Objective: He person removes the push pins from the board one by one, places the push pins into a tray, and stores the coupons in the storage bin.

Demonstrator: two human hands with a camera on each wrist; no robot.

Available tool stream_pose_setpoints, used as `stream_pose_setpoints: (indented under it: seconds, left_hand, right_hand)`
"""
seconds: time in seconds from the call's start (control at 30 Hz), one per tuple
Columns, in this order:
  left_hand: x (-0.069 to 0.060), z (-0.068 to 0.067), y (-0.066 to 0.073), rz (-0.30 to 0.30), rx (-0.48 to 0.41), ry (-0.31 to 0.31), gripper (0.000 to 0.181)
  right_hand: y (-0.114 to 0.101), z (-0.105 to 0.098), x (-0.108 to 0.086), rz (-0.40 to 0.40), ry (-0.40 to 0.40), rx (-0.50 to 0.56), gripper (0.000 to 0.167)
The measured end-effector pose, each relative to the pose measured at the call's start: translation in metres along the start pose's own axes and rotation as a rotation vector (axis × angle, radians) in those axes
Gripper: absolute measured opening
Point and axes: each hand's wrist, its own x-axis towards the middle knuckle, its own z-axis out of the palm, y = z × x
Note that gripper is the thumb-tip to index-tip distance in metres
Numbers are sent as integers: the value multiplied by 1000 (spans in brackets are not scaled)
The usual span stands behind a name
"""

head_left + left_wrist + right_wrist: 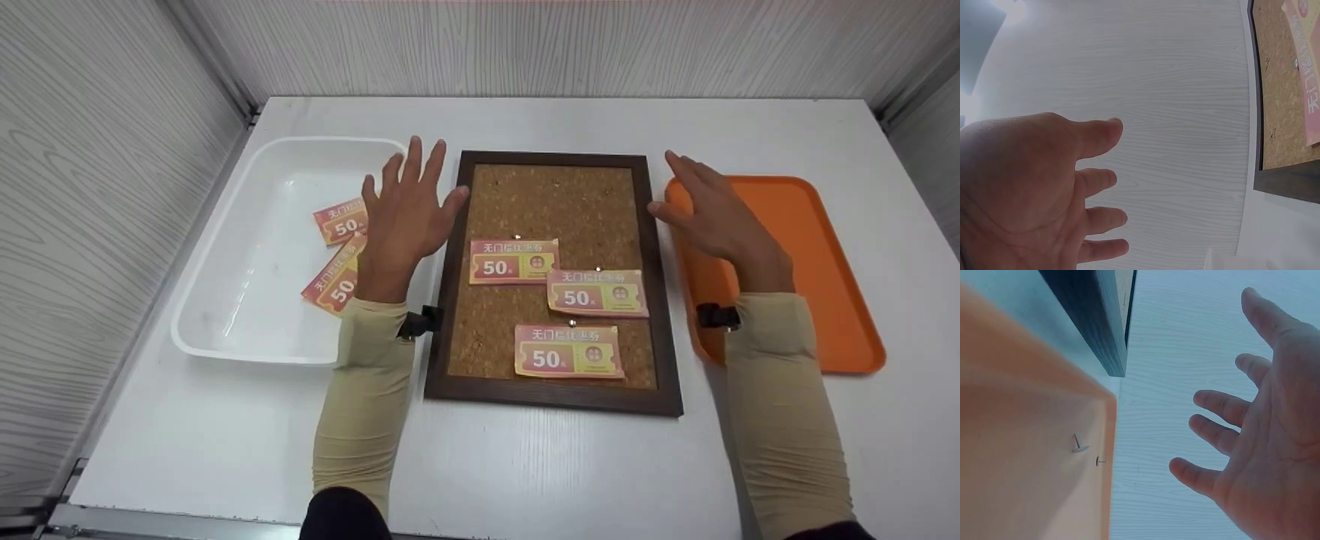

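My left hand (409, 225) is raised with spread fingers above the right side of a white bin (247, 247), holding nothing. Two pink and yellow coupons (330, 281) lie in the bin, partly hidden by that hand. Fingers extended and empty, my right hand (720, 217) hovers between the cork board and an orange tray (825, 277). The dark-framed cork board (555, 202) bears three coupons (514, 262), each with a pin at its top edge. In the right wrist view, two pins (1079, 447) lie in the tray near its edge.
All of this stands on a white table (555, 465). A pale wood-grain wall (555, 49) rises behind the table, and another panel (90, 187) stands at the left.
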Motion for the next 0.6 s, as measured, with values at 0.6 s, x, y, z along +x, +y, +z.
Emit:
stream_pose_setpoints:
  seconds: [0.6]
  left_hand:
    - [7, 31, 16, 0, 101, -179, 70]
  right_hand:
    - [-22, 7, 1, -88, -58, -32, 78]
